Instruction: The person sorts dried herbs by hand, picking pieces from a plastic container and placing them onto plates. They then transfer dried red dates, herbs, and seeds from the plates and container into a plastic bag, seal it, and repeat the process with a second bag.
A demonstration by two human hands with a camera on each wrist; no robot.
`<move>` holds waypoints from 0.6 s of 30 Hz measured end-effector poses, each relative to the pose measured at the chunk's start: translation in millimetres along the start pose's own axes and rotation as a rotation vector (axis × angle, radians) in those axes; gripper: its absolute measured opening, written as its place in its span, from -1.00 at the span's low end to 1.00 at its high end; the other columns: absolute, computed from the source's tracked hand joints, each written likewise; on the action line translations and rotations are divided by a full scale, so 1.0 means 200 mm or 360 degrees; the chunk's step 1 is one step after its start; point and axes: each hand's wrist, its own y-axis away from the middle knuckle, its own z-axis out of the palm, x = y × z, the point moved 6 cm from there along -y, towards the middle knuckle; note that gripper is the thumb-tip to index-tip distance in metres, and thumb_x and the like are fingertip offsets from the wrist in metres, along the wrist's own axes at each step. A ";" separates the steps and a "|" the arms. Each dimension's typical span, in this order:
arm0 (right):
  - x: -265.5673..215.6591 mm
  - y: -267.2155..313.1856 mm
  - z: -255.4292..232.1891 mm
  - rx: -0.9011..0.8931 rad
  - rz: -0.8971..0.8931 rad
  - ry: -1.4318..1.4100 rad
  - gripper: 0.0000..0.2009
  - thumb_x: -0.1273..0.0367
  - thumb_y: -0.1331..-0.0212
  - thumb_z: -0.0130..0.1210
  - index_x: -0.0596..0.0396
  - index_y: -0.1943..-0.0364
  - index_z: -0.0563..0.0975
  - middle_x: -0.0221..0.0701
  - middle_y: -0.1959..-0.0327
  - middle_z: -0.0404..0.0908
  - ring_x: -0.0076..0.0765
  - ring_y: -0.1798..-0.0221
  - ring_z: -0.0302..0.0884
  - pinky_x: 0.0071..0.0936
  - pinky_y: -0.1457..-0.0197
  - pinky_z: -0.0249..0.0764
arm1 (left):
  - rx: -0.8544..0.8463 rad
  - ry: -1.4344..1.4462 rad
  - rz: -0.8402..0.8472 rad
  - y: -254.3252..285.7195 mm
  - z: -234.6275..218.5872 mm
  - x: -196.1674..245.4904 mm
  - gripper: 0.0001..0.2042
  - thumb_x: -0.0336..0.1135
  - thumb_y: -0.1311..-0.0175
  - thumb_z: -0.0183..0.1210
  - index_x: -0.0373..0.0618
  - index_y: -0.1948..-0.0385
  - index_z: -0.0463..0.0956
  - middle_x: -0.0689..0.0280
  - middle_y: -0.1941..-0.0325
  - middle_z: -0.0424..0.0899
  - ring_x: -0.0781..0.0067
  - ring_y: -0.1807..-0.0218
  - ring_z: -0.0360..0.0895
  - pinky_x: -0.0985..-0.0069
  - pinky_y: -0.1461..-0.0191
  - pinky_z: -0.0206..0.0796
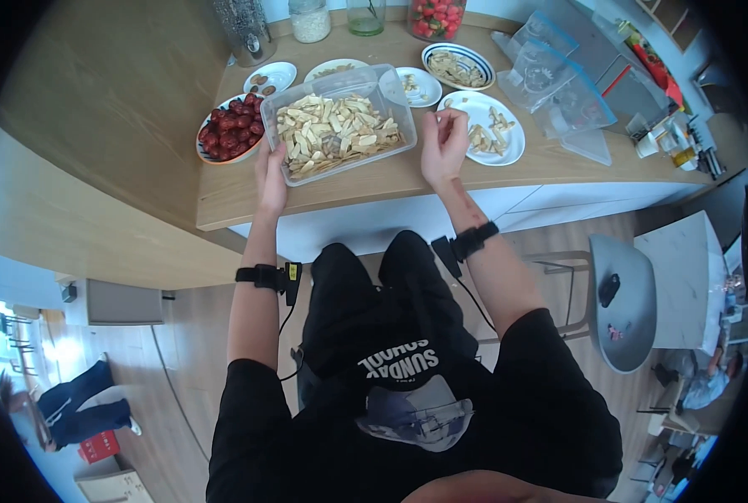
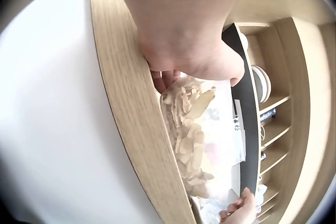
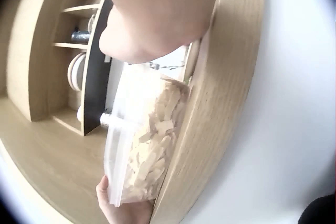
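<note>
My left hand grips the left end of a clear plastic container, its thumb at the rim. Many pale dried slices fill the container, which tilts toward me near the front of the counter. In the left wrist view those slices press against the see-through wall. Just past the container's right end is my right hand, raised with bent fingers, beside a white plate that holds similar slices. Whether its fingertips pinch anything I cannot tell.
A bowl of red dates stands left of the container. Behind are a small plate with brown pieces, a blue-rimmed bowl of slices and a jar of strawberries. Clear zip bags lie at right. A grey chair stands behind right.
</note>
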 end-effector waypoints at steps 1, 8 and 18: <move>-0.09 0.00 0.02 -0.0031 -0.0320 -0.0077 -0.83 0.39 -0.20 0.24 0.11 0.22 0.51 -0.32 0.45 0.59 -0.41 0.39 0.50 -0.50 0.30 0.41 | 0.0010 -0.0033 0.0021 -0.01 0.00 0.02 -0.36 -0.10 -0.41 -0.05 -0.27 -0.45 0.13 0.14 -0.50 0.24 0.27 -0.49 0.17 0.39 -0.53 -0.08; -0.49 0.02 0.54 -0.1604 -0.0371 0.0090 -0.86 0.50 -0.18 0.16 0.16 0.19 0.62 -0.31 0.29 0.70 -0.40 0.28 0.64 -0.50 0.15 0.55 | 0.0027 -0.0048 0.0128 0.05 -0.02 0.00 -0.40 -0.22 -0.36 0.01 -0.27 -0.42 0.18 0.10 -0.42 0.34 0.27 -0.42 0.27 0.39 -0.48 0.02; -0.40 0.17 0.75 -0.2098 -0.0759 0.0891 -0.87 0.43 -0.10 0.21 0.08 0.26 0.67 -0.27 0.30 0.73 -0.12 0.20 0.69 -0.27 0.08 0.57 | 0.0078 0.0043 0.0146 0.07 -0.03 0.07 -0.41 -0.37 -0.35 0.07 -0.24 -0.42 0.18 0.10 -0.38 0.40 0.29 -0.32 0.41 0.39 -0.37 0.23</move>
